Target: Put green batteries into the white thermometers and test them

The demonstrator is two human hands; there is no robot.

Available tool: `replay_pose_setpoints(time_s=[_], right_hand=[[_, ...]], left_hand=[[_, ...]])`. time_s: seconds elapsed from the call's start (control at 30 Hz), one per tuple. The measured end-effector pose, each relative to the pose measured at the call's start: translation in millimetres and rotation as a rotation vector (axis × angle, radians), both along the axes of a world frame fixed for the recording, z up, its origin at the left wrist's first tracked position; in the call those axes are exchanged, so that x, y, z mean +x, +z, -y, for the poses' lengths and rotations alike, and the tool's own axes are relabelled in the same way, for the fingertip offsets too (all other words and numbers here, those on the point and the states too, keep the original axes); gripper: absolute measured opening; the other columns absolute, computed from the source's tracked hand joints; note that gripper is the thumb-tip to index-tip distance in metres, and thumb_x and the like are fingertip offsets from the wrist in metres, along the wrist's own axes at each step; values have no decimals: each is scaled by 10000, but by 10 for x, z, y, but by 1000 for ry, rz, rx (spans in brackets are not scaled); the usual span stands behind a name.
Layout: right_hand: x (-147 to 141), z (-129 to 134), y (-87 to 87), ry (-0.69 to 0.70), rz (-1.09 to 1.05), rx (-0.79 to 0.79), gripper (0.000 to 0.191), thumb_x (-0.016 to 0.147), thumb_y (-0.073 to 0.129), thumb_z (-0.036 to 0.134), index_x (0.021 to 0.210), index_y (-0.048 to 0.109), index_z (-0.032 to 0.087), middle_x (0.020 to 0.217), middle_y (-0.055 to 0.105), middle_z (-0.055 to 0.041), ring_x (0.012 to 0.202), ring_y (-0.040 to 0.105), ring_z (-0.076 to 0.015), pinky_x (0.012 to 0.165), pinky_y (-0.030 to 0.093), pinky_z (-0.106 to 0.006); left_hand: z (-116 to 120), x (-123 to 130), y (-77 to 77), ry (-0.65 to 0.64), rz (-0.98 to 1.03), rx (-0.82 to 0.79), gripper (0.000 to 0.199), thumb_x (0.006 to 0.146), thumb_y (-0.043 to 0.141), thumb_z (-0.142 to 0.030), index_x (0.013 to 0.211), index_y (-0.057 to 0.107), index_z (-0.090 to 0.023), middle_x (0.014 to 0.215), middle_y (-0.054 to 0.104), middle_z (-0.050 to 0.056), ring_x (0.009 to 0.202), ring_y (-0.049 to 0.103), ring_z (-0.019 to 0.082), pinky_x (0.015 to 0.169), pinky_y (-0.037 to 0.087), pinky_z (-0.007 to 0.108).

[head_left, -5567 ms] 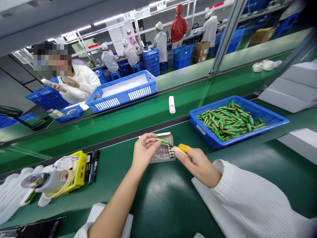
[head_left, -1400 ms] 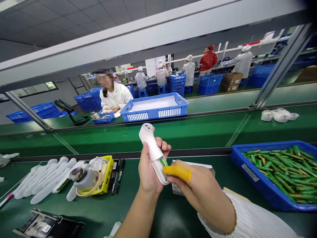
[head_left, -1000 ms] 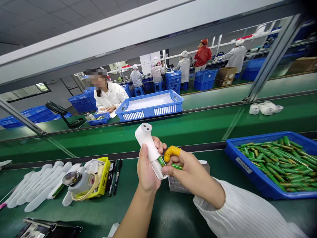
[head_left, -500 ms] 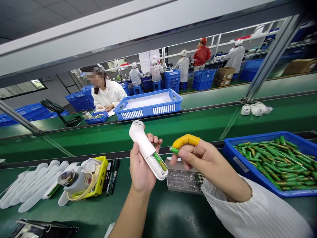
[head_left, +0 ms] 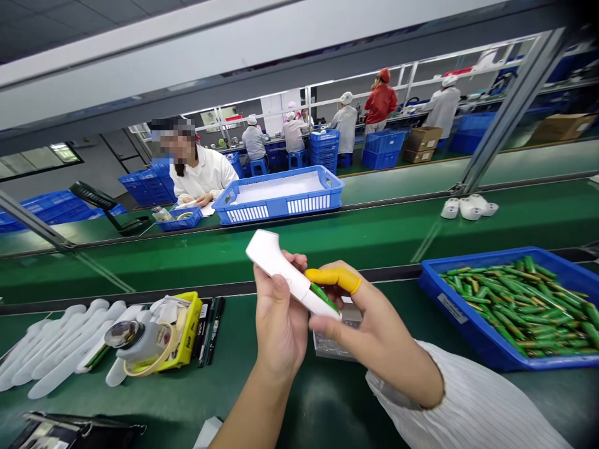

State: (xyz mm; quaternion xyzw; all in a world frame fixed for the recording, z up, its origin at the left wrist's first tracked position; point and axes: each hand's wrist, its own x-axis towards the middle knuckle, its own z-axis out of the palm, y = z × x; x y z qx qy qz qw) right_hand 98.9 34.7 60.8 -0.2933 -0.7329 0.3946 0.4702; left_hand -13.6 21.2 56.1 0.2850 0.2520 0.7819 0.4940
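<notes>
My left hand [head_left: 281,324] is wrapped round a white handheld device [head_left: 281,265] shaped like a forehead thermometer, its head pointing up and left. The battery compartment in the handle lies open, and a green battery [head_left: 324,297] shows in it. My right hand [head_left: 360,305] is closed at the handle's lower end, its index finger in a yellow finger cot [head_left: 334,277] at the battery and its thumb by the handle's tip. These fingers partly hide the compartment. Behind the right hand lies a box with clear plastic contents [head_left: 330,348], mostly covered.
On the right stands a blue tray [head_left: 461,333] of green batteries. To the left are a yellow basket [head_left: 189,330], black pens [head_left: 215,330], a bottle [head_left: 140,343] and white covers [head_left: 60,355]. A blue crate [head_left: 281,209] and a co-worker [head_left: 201,174] are across the bench.
My right hand has moved left and brought the battery from beside the device to its open compartment. The device has turned in my left hand, so its compartment faces right.
</notes>
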Motion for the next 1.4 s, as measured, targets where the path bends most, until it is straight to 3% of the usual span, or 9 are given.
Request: replay_pose_setpoints(time_s=[0.17, 0.4, 0.53, 0.77, 0.9, 1.0, 1.13, 1.3, 1.4], right_hand=[[-15, 7, -68, -138, 39, 230, 212, 855, 573, 182, 1057, 580, 247, 988, 593, -23, 908, 545, -161, 800, 462, -291], [16, -57, 30, 75, -171, -315, 275, 811, 641, 354, 1041, 628, 202, 988, 665, -46, 926, 631, -193, 834, 519, -313], [25, -77, 43, 112, -197, -390, 317, 779, 667, 389, 1023, 636, 190, 945, 675, -49, 841, 644, -177, 794, 531, -294], [16, -108, -7, 267, -41, -490, 458, 789, 604, 520, 1054, 634, 148, 835, 642, -55, 674, 592, -135, 531, 483, -210], [137, -161, 84, 245, 162, -317, 533, 825, 522, 563, 1164, 588, 158, 1045, 639, -101, 907, 612, -217, 750, 527, -315], [438, -309, 100, 82, 485, -155, 607, 822, 496, 587, 1304, 491, 217, 1297, 525, -108, 1156, 507, -291, 968, 432, -444], [973, -527, -170, -120, 734, -213, 829, 742, 541, 619, 1426, 314, 209, 1382, 444, -128, 1253, 423, -332, 1012, 389, -487], [1306, -472, -724, 35, 762, -465, 908, 600, 655, 533, 1356, 404, 97, 1285, 513, -197, 1231, 454, -338, 1004, 414, -424], [1243, -304, -1011, -6, 791, -420, 921, 486, 717, 439, 1301, 466, 91, 1234, 535, -201, 1218, 450, -373, 1019, 390, -457]], left_hand=[[-33, 3, 28, 66, 2, 125, 384, 736, 700, -404, 1078, 579, -276, 969, 572, -18, 964, 598, 119, 947, 445, 254], [-73, -115, 63, -143, -186, 180, 298, 893, 515, -272, 1184, 520, -208, 975, 668, 49, 994, 636, 199, 841, 519, 316], [-102, -230, 39, -186, -256, 180, 297, 877, 546, -294, 1163, 560, -215, 998, 683, 58, 1008, 636, 215, 812, 532, 312], [-184, -383, -77, -259, -270, 286, 438, 651, 735, -500, 975, 666, -213, 917, 633, 16, 966, 612, 184, 1033, 400, 364], [-207, -399, -81, -265, -235, 268, 442, 627, 748, -513, 936, 671, -206, 873, 578, 1, 884, 598, 156, 1051, 376, 393], [-211, -426, -67, -272, -173, 194, 505, 615, 724, -565, 962, 668, -203, 863, 591, 18, 835, 604, 162, 923, 478, 343], [-219, -486, -49, -319, -103, 149, 542, 663, 657, -610, 995, 664, -182, 822, 596, 29, 737, 588, 128, 666, 537, 214], [-225, -525, 9, -277, -100, 86, 507, 737, 604, -588, 1011, 650, -163, 790, 581, 15, 636, 576, 102, 526, 523, 185], [-299, -584, -34, -195, -157, -37, 490, 785, 541, -581, 997, 630, -148, 670, 552, -6, 519, 548, 100, 453, 491, 205]])
